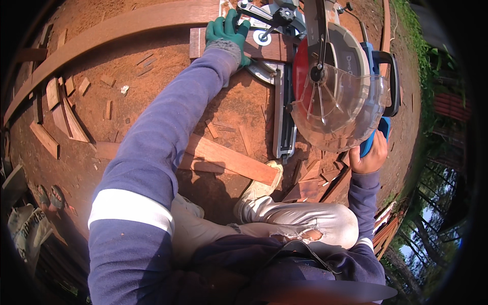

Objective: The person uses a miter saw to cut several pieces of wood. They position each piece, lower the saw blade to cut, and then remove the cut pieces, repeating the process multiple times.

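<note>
A mitre saw [356, 84] with a round blade guard stands at the upper right, its clear plastic lower guard [330, 109] covering the blade's near side. A short reddish-brown wooden board [272, 47] lies across the saw base, with a clamp's round foot [262, 37] against it. My left hand [227, 36], in a green and grey glove, grips this board left of the clamp. Bare, my right hand [371, 155] is closed around the blue handle [382, 133] at the near right of the saw; some of its fingers are hidden.
A long plank [101, 43] curves across the upper left. Offcuts [66, 112] lie on the sawdust-covered ground [137, 104] at left. A flat board [234, 158] rests by my shoe [262, 188], with more scraps [310, 183] to its right.
</note>
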`<state>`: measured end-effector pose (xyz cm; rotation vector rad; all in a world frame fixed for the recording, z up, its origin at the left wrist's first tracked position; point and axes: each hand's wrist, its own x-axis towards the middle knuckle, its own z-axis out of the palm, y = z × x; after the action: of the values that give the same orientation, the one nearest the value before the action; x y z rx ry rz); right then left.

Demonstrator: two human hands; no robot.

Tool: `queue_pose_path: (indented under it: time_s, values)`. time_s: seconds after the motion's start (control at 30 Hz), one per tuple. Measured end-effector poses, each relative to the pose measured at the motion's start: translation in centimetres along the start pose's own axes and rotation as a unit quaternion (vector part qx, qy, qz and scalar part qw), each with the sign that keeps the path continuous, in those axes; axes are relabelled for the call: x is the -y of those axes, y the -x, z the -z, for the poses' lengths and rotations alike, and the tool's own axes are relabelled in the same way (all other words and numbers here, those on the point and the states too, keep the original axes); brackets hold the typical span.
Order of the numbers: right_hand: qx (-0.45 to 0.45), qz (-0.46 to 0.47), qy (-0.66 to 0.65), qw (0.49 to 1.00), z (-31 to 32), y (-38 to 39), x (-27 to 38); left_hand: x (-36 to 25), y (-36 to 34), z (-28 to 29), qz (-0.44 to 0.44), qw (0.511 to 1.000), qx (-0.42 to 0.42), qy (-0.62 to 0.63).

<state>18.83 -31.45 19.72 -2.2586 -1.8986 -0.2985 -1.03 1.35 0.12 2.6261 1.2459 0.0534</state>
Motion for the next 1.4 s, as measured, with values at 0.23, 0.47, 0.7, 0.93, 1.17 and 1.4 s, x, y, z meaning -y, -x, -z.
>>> queue_pose_path:
  time_s: [0.23, 0.47, 0.7, 0.93, 1.17, 1.4]
  values:
    - [0.000, -0.004, -0.002, 1.000, -0.5, 0.2, -0.1, 0.0, -0.1, -0.1, 0.002, 1.000, 0.003, -0.008]
    - [0.021, -0.017, 0.016, 0.999, -1.1, 0.9, -0.4, -0.1, 0.0, 0.0, 0.004, 1.000, -0.002, 0.000]
    - [-0.038, 0.014, 0.024, 0.999, -2.5, 0.4, -0.7, -0.1, 0.0, 0.0, 0.002, 1.000, -0.004, 0.013]
    - [-0.032, 0.006, 0.019, 0.999, -3.0, 0.4, -0.6, 0.0, 0.0, -0.4, -0.003, 1.000, -0.019, 0.018]
    - [-0.021, -0.006, 0.016, 1.000, -3.1, 0.2, -0.5, -0.1, 0.0, -0.3, 0.002, 1.000, -0.013, 0.023]
    - [-0.026, -0.016, 0.034, 0.999, -3.5, 0.1, -0.4, -0.2, 0.0, -0.2, 0.005, 1.000, -0.004, 0.013]
